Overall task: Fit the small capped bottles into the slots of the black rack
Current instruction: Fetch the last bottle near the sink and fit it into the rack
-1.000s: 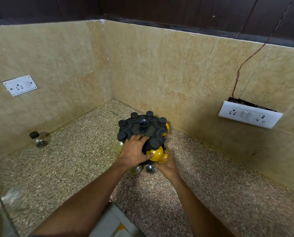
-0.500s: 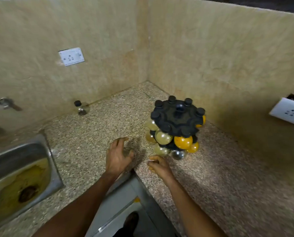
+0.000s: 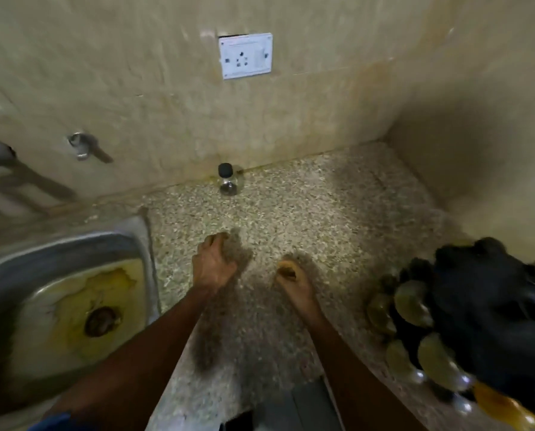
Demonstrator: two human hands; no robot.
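Observation:
One small clear bottle with a black cap [image 3: 228,179] stands alone on the speckled counter against the back wall. The black rack [image 3: 490,312], blurred, fills the right edge with several round yellowish bottles [image 3: 412,303] hanging in its slots. My left hand [image 3: 215,262] hovers over the counter's middle with fingers loosely curled and holds nothing. My right hand [image 3: 291,279] is beside it, also loosely curled and empty. Both hands are well short of the lone bottle and left of the rack.
A steel sink [image 3: 57,306] with a stained basin lies at the left, taps [image 3: 84,147] on the wall above it. A white socket plate [image 3: 246,56] is on the back wall. The side wall closes off the right corner.
My view has swung left: the rack slid to the right edge, the lone bottle and sink came to the centre. Both hands left the rack and now hover over bare counter.

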